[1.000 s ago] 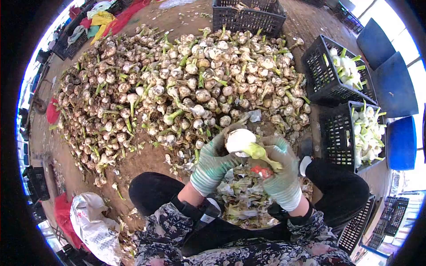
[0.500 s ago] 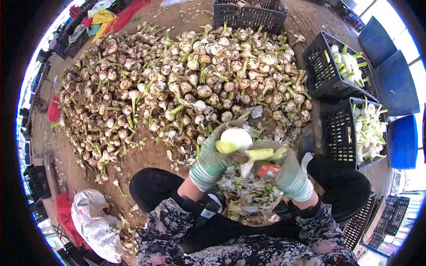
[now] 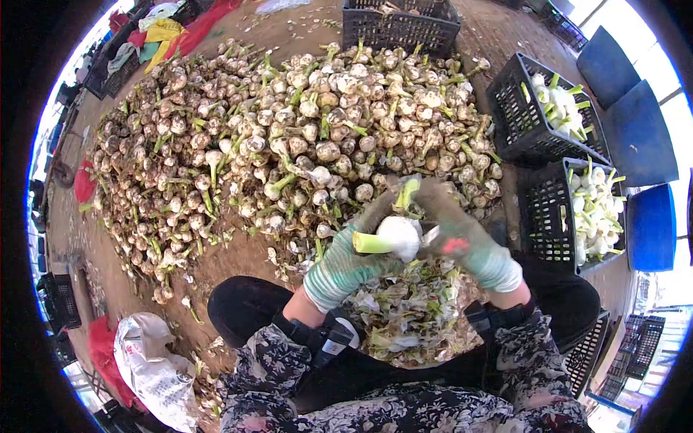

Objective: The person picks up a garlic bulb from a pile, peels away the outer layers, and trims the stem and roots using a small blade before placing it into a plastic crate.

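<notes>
In front of me, my left hand, in a green and white glove, is closed around a garlic bulb. The bulb is white and bare, with its cut pale-green stem pointing left. On the bulb's other side is my right hand, gloved and partly smeared by motion. Its fingers are curled round a small red tool, whose working end I cannot make out. A green strip of peel stands up between the hands. Below them, a heap of peelings lies between my legs.
A wide pile of unpeeled garlic covers the ground ahead. At right stand two black crates of clean white bulbs, with blue panels behind. Another black crate is at the back; a white sack lies at left.
The bulb has turned, and a strip of peel now stands up from between the hands. My right hand has shifted slightly up and turned; the stem piece near it is no longer seen there.
</notes>
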### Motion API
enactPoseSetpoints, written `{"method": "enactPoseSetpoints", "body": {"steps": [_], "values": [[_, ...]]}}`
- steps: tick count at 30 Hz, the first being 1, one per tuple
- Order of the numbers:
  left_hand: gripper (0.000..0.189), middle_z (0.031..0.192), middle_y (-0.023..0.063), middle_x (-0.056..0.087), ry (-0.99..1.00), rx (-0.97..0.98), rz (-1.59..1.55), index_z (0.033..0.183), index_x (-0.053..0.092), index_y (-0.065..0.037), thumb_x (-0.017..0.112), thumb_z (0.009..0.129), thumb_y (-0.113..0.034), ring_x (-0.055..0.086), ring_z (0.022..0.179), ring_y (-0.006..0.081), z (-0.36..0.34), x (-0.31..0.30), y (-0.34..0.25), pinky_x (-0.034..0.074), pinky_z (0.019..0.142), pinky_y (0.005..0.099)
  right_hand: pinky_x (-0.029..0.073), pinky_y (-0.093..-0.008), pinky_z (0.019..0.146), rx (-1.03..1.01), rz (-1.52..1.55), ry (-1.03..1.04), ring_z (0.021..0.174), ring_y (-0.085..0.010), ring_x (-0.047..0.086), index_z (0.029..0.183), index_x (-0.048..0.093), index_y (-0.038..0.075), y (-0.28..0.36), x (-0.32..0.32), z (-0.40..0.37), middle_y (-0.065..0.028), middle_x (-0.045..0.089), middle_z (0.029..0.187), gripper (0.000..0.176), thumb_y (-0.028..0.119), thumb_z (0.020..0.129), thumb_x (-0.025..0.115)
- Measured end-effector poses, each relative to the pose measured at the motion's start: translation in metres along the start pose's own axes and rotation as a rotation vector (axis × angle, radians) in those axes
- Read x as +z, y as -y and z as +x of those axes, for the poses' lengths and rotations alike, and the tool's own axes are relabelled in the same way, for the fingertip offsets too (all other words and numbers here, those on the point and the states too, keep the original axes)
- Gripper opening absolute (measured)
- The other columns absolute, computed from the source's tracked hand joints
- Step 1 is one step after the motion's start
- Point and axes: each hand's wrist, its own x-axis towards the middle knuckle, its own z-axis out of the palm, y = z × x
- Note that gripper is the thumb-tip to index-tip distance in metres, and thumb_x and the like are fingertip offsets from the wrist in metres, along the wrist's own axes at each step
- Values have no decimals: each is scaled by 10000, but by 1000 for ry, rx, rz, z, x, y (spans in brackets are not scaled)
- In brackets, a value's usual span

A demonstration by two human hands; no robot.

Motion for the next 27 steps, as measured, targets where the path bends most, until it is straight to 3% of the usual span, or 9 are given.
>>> {"method": "enactPoseSetpoints", "body": {"steps": [4,5,7,11,13,21,23,25,27], "values": [[711,1385,105,254,-192,-126,-218,1350,223,-21,626,765,-53,396,1167,191,-3,5,15,374,942,290,393,-307,900,27,-213,-113,1056,-208,510,1204,445,32,11,39,-1,-161,539,1122,566,144,708,694],[597,1322,105,347,-372,-271,-898,1310,293,-2,592,819,-162,459,1102,180,1,-10,30,449,850,282,413,-312,871,-10,-295,-224,1001,-205,539,1152,485,22,10,51,-3,-141,570,1059,511,135,701,698],[502,1207,100,470,-512,-64,-223,1237,409,1,580,834,-245,518,1016,165,-1,-3,30,478,796,281,447,-309,786,-73,-351,-288,859,-185,568,1055,529,12,8,61,-2,-107,589,930,407,93,691,692],[419,1102,71,559,-454,-216,-364,1172,500,-10,590,829,-232,537,972,140,-12,-6,15,435,848,270,449,-252,732,262,149,-256,845,-115,541,988,559,19,-6,45,6,-66,590,900,299,76,720,678],[401,1105,61,557,-433,-81,-336,1192,488,-18,564,846,-206,543,954,125,-4,-3,16,436,835,251,447,-251,730,59,452,-88,832,-113,542,984,561,18,-8,46,1,-69,593,909,264,62,741,656],[451,1127,78,549,-646,-326,-210,1232,445,-10,576,802,21,549,978,135,-1,-3,22,446,850,242,446,-267,710,-45,-230,-201,773,-129,551,975,556,22,-1,55,1,-73,584,852,247,70,750,649],[473,1123,83,547,-543,-274,-216,1237,438,-7,584,788,28,555,950,149,-3,-9,29,449,845,250,470,-269,639,450,200,-365,719,-130,554,962,549,15,-6,49,5,-75,581,855,237,62,747,637],[495,1088,75,565,-564,-248,-348,1216,462,1,603,744,56,553,902,119,-1,-14,33,458,781,214,483,-251,557,279,-22,-401,693,-121,546,955,548,12,-31,51,3,-54,574,822,203,80,776,614],[478,1065,83,568,-496,-195,-388,1215,462,-4,551,751,63,556,869,121,-3,-14,25,462,778,222,492,-231,530,57,313,-323,717,-112,544,972,550,13,-7,69,-3,-42,575,807,198,78,791,599]]}}
